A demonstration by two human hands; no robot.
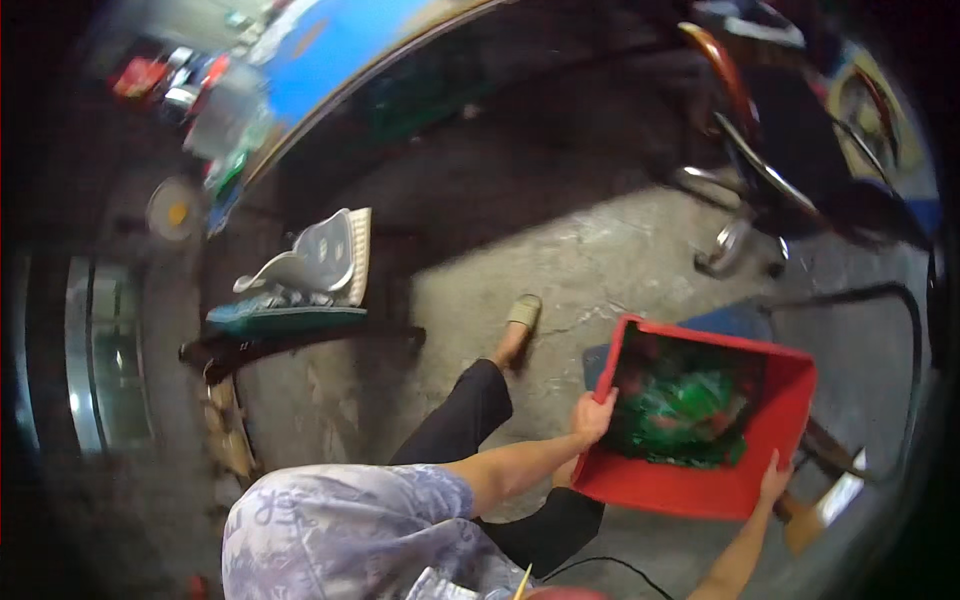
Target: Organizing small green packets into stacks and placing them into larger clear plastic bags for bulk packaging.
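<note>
A red plastic bin (685,492) is held in front of me at the right, its open top facing up. Green pieces (690,405) lie inside with what looks like shiny clear plastic among them; blur hides their exact kind. Closed over the bin's left rim is my left hand (595,416). My right hand (774,482) grips the rim at the near right corner, with part of its fingers hidden.
Beyond the bin are a blue panel (725,321) and a bent dark metal tube (905,300). A wheeled chair (780,150) stands far right. At left, a dark seat (310,345) bears a teal item and grey-white pieces. A blue-topped table (345,50) is at the far left.
</note>
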